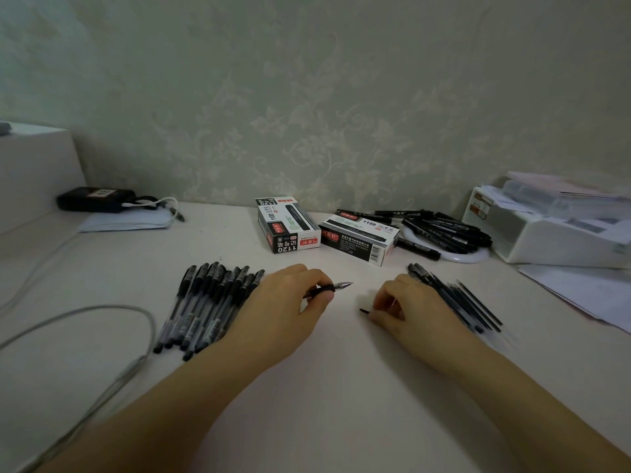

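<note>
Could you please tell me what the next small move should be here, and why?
Probably move the right hand, pinching a thin black piece, across to the gel pen that the left hand grips: its metal tip is bare and points that way. I cannot tell what the piece is.

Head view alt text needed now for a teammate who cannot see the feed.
The left hand grips a pen with its metal tip pointing right, while the right hand pinches a thin black refill over the white table. A pile of capped pens lies left of the hands, loose refills right, two marker boxes behind.
</note>
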A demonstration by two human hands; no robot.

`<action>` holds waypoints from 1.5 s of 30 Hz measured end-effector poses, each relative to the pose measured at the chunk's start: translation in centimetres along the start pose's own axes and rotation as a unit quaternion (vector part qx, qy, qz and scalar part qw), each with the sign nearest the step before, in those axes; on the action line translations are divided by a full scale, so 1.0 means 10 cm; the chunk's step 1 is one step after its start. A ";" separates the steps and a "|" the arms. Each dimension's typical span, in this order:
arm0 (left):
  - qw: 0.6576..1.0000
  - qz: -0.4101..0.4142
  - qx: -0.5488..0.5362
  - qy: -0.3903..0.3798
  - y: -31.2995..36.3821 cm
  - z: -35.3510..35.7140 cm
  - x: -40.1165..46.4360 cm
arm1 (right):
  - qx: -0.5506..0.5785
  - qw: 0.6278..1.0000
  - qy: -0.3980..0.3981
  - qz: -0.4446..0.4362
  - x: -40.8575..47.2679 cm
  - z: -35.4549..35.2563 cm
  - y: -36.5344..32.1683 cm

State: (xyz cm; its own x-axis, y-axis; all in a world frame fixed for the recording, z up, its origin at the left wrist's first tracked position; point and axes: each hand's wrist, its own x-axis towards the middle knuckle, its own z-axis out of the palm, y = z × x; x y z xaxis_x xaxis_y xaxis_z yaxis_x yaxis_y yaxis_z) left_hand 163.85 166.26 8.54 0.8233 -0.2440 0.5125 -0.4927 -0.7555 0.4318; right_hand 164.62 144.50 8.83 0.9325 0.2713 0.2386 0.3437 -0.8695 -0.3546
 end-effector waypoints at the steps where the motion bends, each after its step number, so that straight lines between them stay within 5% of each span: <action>1: 1.000 0.000 0.001 -0.003 0.00 0.00 0.00 | 0.000 1.000 0.002 -0.005 0.00 0.01 0.00; 12: 0.998 0.014 -0.014 -0.061 0.04 -0.03 -0.01 | 0.258 0.965 0.040 -0.001 0.04 0.05 -0.10; 45: 0.998 0.032 -0.024 -0.044 0.10 -0.11 0.00 | 0.456 0.889 0.002 -0.035 0.06 0.09 -0.21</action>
State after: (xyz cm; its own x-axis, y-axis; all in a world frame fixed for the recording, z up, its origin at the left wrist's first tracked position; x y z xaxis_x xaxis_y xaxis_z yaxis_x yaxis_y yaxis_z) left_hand 163.09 166.15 9.76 0.8100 -0.3455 0.4739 -0.5566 -0.7076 0.4354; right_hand 164.50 146.87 8.94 0.9052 0.3094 0.2915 0.3500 -0.1535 -0.9241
